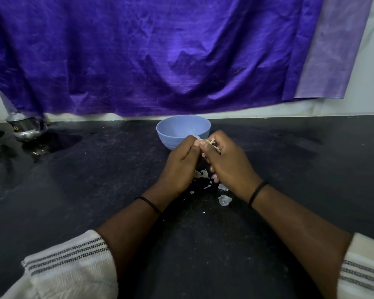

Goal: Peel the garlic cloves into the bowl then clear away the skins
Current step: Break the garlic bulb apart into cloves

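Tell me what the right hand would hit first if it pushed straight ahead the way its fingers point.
Probably the left hand: the right hand angles forward-left, fingers already meeting it around the garlic. Beyond stands the blue bowl, though depth is uncertain.

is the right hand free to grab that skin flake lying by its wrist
Probably not yet. The right hand and left hand are both curled round the garlic in front of the bowl. Nothing on the counter blocks the flake; the hand is just occupied.
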Tool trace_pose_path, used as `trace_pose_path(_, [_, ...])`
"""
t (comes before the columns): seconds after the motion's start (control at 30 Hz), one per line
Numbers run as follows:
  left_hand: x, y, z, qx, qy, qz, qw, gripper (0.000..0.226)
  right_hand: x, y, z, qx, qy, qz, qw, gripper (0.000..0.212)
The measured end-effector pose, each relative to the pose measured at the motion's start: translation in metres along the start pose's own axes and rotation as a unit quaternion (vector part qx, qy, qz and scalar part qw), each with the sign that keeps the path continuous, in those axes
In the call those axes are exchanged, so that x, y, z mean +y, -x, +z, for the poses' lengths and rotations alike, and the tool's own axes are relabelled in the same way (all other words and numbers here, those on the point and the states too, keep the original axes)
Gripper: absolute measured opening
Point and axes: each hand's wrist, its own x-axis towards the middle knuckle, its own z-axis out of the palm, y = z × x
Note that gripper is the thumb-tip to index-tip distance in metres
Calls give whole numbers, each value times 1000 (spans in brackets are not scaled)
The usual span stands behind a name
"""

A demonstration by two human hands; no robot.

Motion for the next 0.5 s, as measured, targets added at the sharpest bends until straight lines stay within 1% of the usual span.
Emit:
trace_pose_path(0.07, [1, 1, 2, -2, 24, -14, 1000, 40, -3, 1, 1, -1, 2, -20, 1000, 22])
trace_pose_path(0.13, [2, 1, 3, 9, 16, 0, 1000, 51, -7, 3, 2, -2, 10, -34, 999, 26])
trace_pose_path(0.17, [4, 2, 4, 17, 13, 14, 1000, 52, -9, 5, 2, -4, 6, -39, 999, 26])
trace_pose_path(0.23, [5, 3, 4, 31, 8, 42, 999, 48, -9, 5, 4, -16, -29, -23, 999, 23])
trace_pose_path(0.27, [5, 4, 5, 36, -3, 55, 998, 44, -8, 5, 6, -25, -59, -1, 998, 20])
trace_pose_path(0.3, [4, 5, 6, 40, -21, 67, 997, 40, -8, 5, 8, -29, -87, 28, 995, 23])
trace_pose_path(0.37, [4, 7, 8, 56, -68, 87, 992, 35, -6, 3, 10, -28, -124, 72, 989, 48])
trace_pose_path(0.4, [5, 7, 9, 69, -90, 94, 989, 33, -4, 2, 11, -24, -120, 80, 989, 60])
trace_pose_path(0.43, [6, 8, 9, 84, -105, 97, 986, 32, -5, 1, 11, -22, -107, 77, 991, 66])
trace_pose_path(0.5, [10, 9, 10, 99, -107, 98, 984, 32, -9, 4, 10, -19, -77, 74, 994, 68])
